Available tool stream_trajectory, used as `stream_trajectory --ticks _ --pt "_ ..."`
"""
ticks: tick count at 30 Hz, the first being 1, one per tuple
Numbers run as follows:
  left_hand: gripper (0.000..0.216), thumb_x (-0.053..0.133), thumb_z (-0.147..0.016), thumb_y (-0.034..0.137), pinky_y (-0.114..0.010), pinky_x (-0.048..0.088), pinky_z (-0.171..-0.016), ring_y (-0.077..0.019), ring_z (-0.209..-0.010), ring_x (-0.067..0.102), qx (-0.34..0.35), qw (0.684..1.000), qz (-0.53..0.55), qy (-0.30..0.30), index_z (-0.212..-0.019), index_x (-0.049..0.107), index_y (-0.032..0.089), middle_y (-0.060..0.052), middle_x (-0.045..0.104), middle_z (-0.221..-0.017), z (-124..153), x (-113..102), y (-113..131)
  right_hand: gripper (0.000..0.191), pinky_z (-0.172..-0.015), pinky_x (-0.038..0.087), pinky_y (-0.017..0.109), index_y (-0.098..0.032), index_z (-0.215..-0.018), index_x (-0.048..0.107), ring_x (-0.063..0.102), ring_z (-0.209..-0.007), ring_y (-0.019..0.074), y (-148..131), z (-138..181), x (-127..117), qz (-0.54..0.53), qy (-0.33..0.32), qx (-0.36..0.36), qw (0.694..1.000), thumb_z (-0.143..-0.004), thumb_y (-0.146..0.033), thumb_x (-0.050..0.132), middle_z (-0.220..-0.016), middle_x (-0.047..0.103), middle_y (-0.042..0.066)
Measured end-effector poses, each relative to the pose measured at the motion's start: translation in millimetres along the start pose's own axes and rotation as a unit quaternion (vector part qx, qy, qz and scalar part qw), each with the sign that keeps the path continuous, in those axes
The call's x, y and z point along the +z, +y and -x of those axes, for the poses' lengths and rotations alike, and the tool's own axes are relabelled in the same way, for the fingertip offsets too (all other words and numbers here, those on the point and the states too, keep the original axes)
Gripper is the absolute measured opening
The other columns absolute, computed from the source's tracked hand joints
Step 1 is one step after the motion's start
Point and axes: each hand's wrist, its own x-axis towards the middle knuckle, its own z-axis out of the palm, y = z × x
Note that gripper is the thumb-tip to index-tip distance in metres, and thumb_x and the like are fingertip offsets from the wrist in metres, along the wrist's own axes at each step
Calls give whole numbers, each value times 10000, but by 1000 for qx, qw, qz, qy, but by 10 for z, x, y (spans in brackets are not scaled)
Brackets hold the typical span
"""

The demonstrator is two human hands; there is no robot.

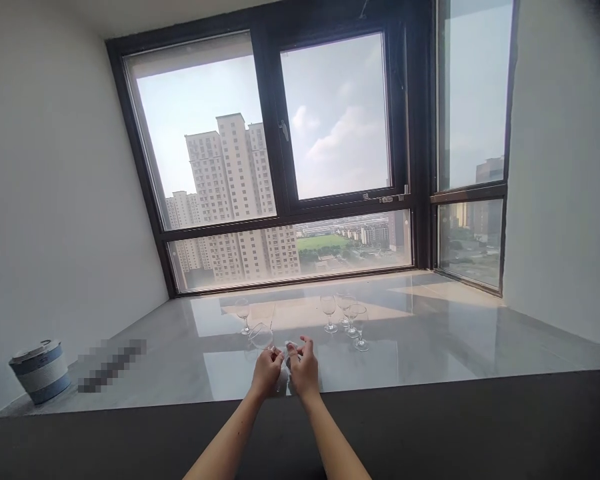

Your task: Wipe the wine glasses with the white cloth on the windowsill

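Observation:
My left hand (pixel 267 371) is closed, its fingers pinched at the near end of a tilted clear wine glass (pixel 261 336), whose bowl points away and to the left. My right hand (pixel 303 366) is close beside it, thumb and fingers bent around a small whitish, tissue-like piece (pixel 291 346); its exact kind is unclear. Where the stem and foot meet the fingers is mostly hidden. One upright wine glass (pixel 243 314) stands just beyond, to the left. On the right, another wine glass (pixel 329 313) stands near a cluster of several more, with one glass (pixel 361 327) at the front.
Both hands are over a glossy grey window ledge (pixel 170 370) with a dark front face. A blue-and-white bucket (pixel 41 373) stands at the far left, next to a blurred-out patch. Behind the ledge rise dark-framed windows (pixel 273 133), with white walls on both sides.

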Motion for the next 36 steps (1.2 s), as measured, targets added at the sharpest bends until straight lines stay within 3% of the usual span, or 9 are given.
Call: stream_trajectory --ticks 7,15,22,28,32,36 --pt "288 461 -765 398 -234 321 -581 -123 -565 453 14 1000 19 -1 -581 488 178 13 515 -568 1 -16 18 400 -602 425 269 -181 -1093 486 612 -635 199 -33 -11 -57 -26 -9 23 999 -838 -489 491 -656 632 1" --pt "278 481 -743 418 -235 325 -560 -121 -548 444 -3 997 77 -5 -614 510 173 21 479 -554 -5 -49 39 392 -588 406 269 -188 -1054 472 602 -651 210 -17 1 -29 15 101 49 994 -872 -532 424 -682 602 18" --pt "311 483 -695 450 -235 304 -544 -110 -527 393 -15 998 64 4 -531 409 196 33 415 -511 -11 -57 64 486 -588 429 261 -183 -1156 480 589 -632 179 -42 19 -45 18 0 -15 1000 -800 -509 538 -735 579 -2" --pt "298 480 -713 429 -229 308 -553 -115 -547 406 -15 998 52 13 -540 431 191 28 439 -524 -7 -39 56 502 -587 448 255 -195 -1213 456 570 -622 160 -48 35 -54 17 -13 -30 999 -772 -408 566 -707 540 -32" --pt "286 494 -723 431 -233 321 -568 -127 -562 447 -13 999 52 -7 -581 492 183 20 484 -552 -4 -33 40 454 -621 462 266 -195 -1199 463 581 -677 165 -59 67 -256 47 7 -56 997 -817 -430 534 -751 559 -6" --pt "274 490 -746 406 -234 306 -559 -127 -548 456 -18 998 48 -20 -590 504 182 24 478 -540 9 -39 42 445 -665 466 285 -202 -1222 453 583 -764 182 42 67 -803 130 29 -97 986 -868 -470 483 -843 586 39"
